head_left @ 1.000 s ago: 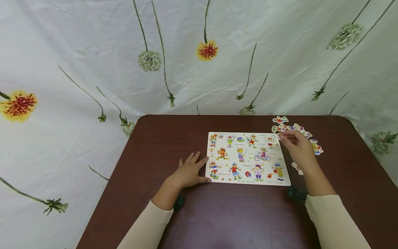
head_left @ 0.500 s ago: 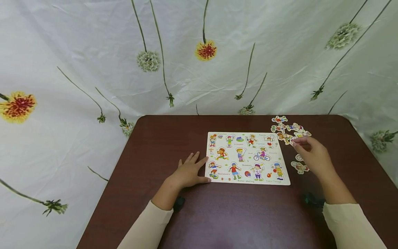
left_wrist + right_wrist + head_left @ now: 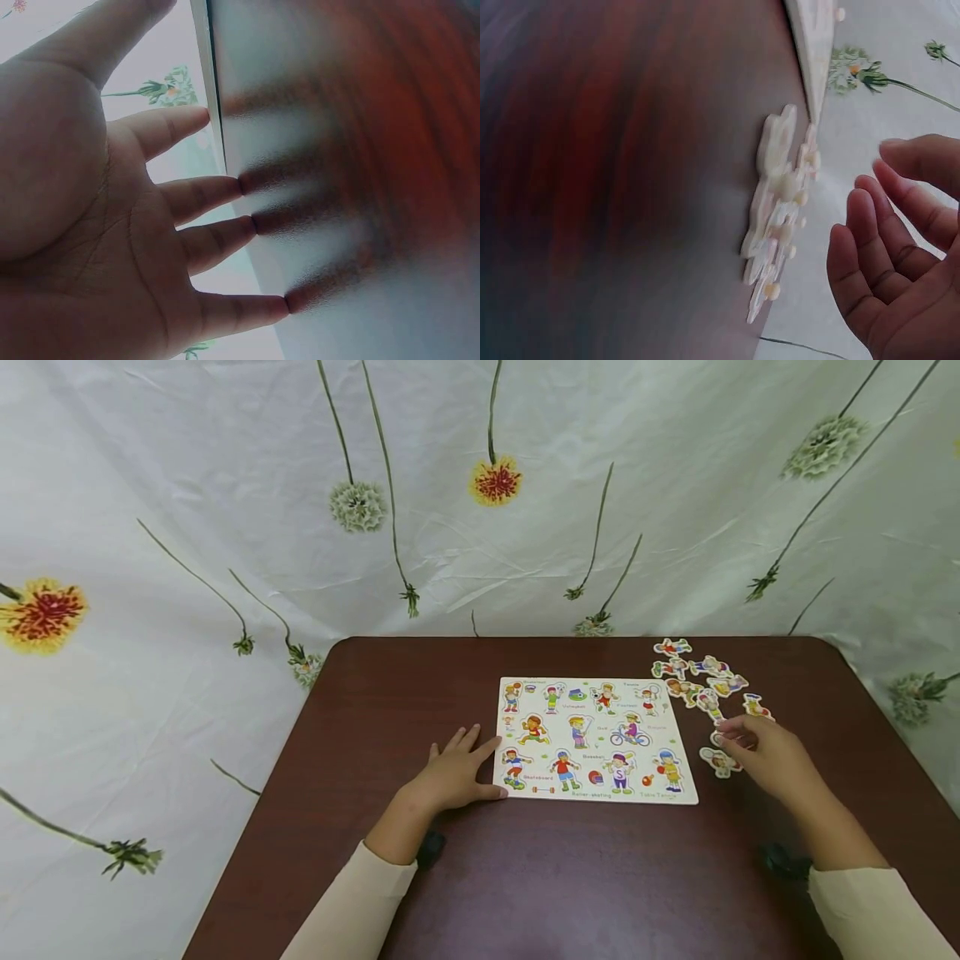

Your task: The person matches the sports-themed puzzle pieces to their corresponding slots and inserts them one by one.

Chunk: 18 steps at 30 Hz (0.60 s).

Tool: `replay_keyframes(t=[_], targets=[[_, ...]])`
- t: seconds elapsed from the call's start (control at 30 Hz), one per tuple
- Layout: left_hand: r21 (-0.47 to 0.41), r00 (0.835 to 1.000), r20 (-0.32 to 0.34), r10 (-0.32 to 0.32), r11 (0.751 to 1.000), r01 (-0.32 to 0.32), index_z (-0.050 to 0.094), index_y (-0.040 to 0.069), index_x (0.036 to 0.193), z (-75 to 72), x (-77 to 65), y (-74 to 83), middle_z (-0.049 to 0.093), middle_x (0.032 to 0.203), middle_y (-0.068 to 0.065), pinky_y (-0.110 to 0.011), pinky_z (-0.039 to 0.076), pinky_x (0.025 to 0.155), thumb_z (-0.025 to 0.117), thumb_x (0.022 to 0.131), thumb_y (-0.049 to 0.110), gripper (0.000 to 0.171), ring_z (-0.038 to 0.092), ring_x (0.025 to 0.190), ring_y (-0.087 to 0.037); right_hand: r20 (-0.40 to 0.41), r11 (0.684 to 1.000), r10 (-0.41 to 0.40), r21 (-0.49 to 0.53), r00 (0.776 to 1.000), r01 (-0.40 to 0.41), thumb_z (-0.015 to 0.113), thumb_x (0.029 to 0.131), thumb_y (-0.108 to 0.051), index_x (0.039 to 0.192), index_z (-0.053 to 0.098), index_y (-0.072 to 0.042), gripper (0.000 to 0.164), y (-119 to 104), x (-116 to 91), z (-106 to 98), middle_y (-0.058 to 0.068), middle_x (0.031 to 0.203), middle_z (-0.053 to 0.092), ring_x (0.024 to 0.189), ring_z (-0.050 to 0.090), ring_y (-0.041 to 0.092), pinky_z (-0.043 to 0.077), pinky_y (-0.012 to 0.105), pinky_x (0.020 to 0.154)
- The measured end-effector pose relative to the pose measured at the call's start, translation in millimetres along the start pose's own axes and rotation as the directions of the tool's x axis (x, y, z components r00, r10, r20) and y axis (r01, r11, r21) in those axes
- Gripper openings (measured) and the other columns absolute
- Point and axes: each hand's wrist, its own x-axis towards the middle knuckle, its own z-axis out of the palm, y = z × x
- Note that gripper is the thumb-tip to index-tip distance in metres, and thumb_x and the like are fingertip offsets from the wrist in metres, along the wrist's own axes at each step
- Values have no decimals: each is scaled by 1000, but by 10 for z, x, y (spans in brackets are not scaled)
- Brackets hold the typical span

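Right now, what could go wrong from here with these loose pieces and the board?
The loose pieces lie crowded, so the right hand might knock neighbours if it takes one. The farthest piece lies close to the far edge of the table and could be pushed off. The left hand is at the board; a sideways push might slide it into the loose pieces.

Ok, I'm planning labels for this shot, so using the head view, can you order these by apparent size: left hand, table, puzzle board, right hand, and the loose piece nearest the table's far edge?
1. Table
2. Puzzle board
3. Left hand and right hand: too alike to rank
4. Loose piece
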Motion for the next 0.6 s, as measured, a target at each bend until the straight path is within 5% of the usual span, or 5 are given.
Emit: replay_keyframes(t=[0.33, 0.6], targets=[[0, 1000, -1, -1, 1000, 1, 33, 28, 160, -3, -11, 6, 15, 170, -16, -77, 12, 116, 73, 87, 58, 88, 11, 158, -38, 99, 992, -84, -83, 991, 93, 71, 88, -8, 99, 70, 3, 15, 161, -8, -29, 22, 95, 68, 78, 67, 29, 49, 35, 63], [8, 1000, -1, 0, 1000, 0, 33, 29, 160, 3, -1, 12, 16, 170, -16, -77, 13, 116, 72, 87, 58, 88, 12, 158, -38, 170, 991, -67, -103, 983, 86, 72, 88, -7, 94, 69, 0, 10, 222, -19, -31, 18, 92, 68, 80, 67, 29, 50, 36, 63]])
